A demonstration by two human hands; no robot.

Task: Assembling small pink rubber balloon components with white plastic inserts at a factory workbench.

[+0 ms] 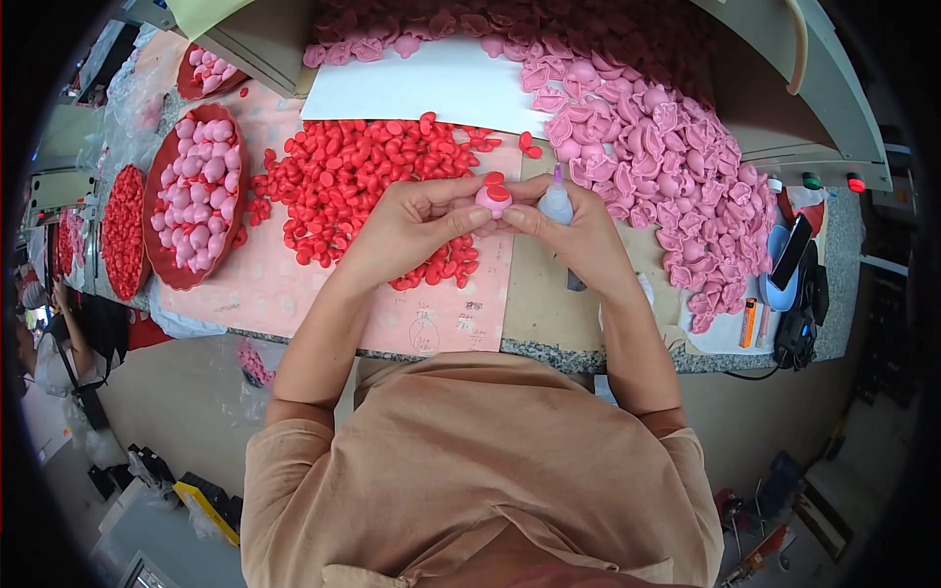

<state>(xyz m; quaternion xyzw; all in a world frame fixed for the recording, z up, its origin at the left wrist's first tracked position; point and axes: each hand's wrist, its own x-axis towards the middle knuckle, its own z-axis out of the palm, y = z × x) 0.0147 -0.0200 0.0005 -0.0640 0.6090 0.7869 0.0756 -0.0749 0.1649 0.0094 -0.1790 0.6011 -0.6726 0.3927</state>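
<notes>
In front of my chest, my left hand (417, 223) pinches a small pink rounded piece (483, 201) with red oval parts (494, 179) at its top. My right hand (586, 235) has its fingers closed round a small translucent squeeze bottle (555, 205) with a purple nozzle that points up. The right fingertips also meet the pink piece from its right side. Under and beyond my left hand spreads a pile of glossy red parts (338, 176). Right of my right hand lies a large heap of pink petal-shaped pieces (676, 181).
At left, a red scalloped tray (155, 240) holds pink-and-red pieces, beside a tray of small red parts (124, 230). White paper (412, 83) lies behind the pile. A phone (791, 253), cables and an orange marker (749, 321) sit at right, below a machine housing (814, 108).
</notes>
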